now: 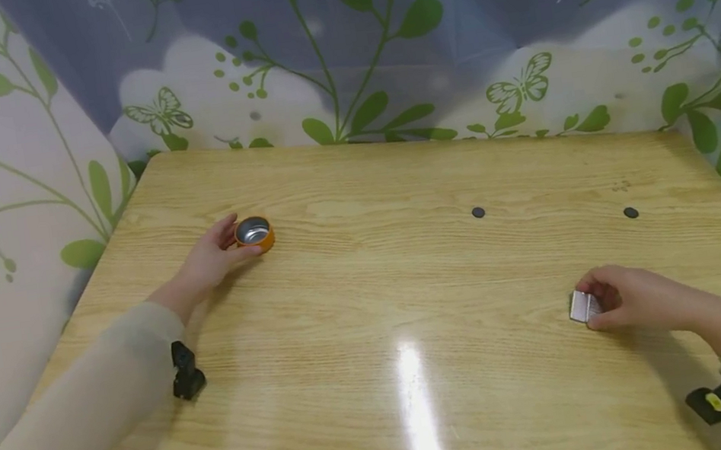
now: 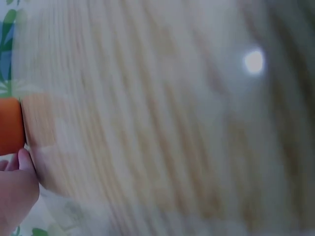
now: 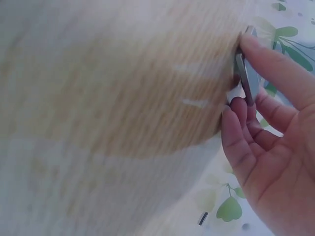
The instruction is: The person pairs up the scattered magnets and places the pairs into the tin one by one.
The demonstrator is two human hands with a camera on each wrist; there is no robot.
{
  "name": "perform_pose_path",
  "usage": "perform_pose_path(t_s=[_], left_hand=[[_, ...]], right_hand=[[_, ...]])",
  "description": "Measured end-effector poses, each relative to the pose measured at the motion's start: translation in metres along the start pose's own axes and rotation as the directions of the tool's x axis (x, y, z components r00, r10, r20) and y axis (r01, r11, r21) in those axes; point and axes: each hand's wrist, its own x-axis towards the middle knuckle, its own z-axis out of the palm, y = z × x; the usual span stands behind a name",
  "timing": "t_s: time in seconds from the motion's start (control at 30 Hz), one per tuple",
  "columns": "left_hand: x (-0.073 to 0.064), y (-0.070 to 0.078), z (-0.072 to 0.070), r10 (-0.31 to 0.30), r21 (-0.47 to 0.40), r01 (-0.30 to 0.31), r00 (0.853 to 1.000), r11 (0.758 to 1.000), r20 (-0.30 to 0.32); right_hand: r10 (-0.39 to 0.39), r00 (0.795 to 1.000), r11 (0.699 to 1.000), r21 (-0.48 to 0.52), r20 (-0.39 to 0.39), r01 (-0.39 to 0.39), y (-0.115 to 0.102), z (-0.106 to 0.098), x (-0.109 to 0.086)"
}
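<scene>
The left hand point(image 1: 208, 262), thumb and fingers parted round it, grips the orange cup point(image 1: 257, 239), upright at the table's point(image 1: 343, 296) far left. The right hand point(image 1: 644, 299) pinches the silver piece point(image 1: 580, 306), nearer than two dark discs point(image 1: 479, 213).

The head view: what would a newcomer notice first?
Probably the orange cup in the left hand, toward the far left of the wooden table. Then the silvery piece held by the right hand, at the right, with two dark discs farther back.
</scene>
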Motion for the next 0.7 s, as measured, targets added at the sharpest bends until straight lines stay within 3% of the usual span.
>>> perform_pose_path(t_s=[0.23,0.3,0.5,0.7], left_hand=[[0.003,-0.004,-0.003,0.018,0.045,-0.018,1.0,0.999,-0.013],[0.004,-0.005,-0.003,0.02,0.059,-0.019,1.0,0.998,-0.014],[0.005,-0.008,-0.004,0.031,0.074,-0.031,1.0,0.997,0.0],[0.006,-0.011,-0.005,0.032,0.076,-0.033,0.999,0.997,0.014]], right_hand=[[-0.153,0.988,0.985,0.075,-0.027,0.154,0.006,-0.006,0.0],[-0.16,0.987,0.982,0.098,-0.033,0.163,0.007,-0.007,0.0],[-0.055,0.998,0.978,0.201,-0.021,0.058,0.0,-0.012,0.002],[0.083,0.996,0.926,0.372,-0.015,-0.072,-0.011,-0.014,0.007]])
